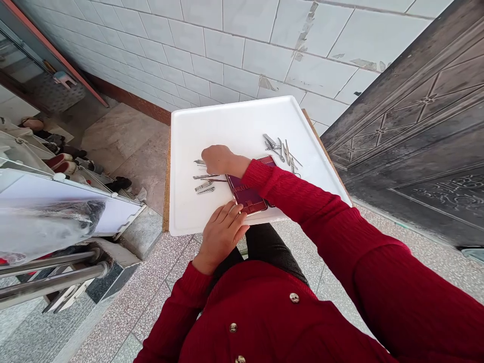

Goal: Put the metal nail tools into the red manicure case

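Observation:
A dark red and purple manicure case (249, 195) lies spread out on a white tray (189, 212). My left hand (223, 229) rests with fingers extended on the case's near left corner. Reaching across the case, my right hand (218, 159) is curled over slim metal tools (206, 177) on the left; its fingertips and anything between them are hidden. A silver nail clipper (204, 187) lies just nearer to me. To the right of the case sits a second group of metal tools (280, 146), including clippers and thin scissor-like pieces, partly behind my right sleeve.
Under the tray shows a brown board edge (166, 176). A tiled wall (227, 55) runs behind it, and a dark patterned metal door (416, 111) stands right. At left are a shoe rack (68, 164) and metal rails (56, 282).

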Action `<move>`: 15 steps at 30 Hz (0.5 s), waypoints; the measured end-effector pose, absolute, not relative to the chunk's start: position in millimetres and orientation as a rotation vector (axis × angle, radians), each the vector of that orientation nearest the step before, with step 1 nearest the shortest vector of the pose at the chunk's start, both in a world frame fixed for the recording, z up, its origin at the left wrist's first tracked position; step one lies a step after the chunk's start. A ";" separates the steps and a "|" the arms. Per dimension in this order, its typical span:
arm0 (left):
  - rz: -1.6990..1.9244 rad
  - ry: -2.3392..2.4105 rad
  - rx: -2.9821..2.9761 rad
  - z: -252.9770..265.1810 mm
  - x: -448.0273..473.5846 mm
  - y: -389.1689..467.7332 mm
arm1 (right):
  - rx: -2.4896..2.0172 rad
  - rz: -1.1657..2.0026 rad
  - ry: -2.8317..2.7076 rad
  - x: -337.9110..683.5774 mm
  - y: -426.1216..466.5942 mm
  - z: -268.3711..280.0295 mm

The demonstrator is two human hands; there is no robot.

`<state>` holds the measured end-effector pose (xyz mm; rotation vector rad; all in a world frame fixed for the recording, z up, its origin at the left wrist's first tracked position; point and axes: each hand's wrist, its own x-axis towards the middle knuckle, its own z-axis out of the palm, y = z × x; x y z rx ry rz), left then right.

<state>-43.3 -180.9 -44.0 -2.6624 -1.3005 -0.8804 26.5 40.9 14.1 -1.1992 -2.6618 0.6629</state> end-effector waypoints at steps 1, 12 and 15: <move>-0.880 -1.304 -2.664 -44.3 -43.3 -180.8 | -1.234 0.643 -2.683 27.9 39.9 17.4; -0.861 -1.306 -2.677 -44.2 -43.9 -179.2 | -1.238 1.277 -2.005 90.6 27.6 26.9; -0.873 -1.294 -2.666 -43.4 -43.5 -178.6 | -1.118 1.555 -1.763 106.7 17.4 12.4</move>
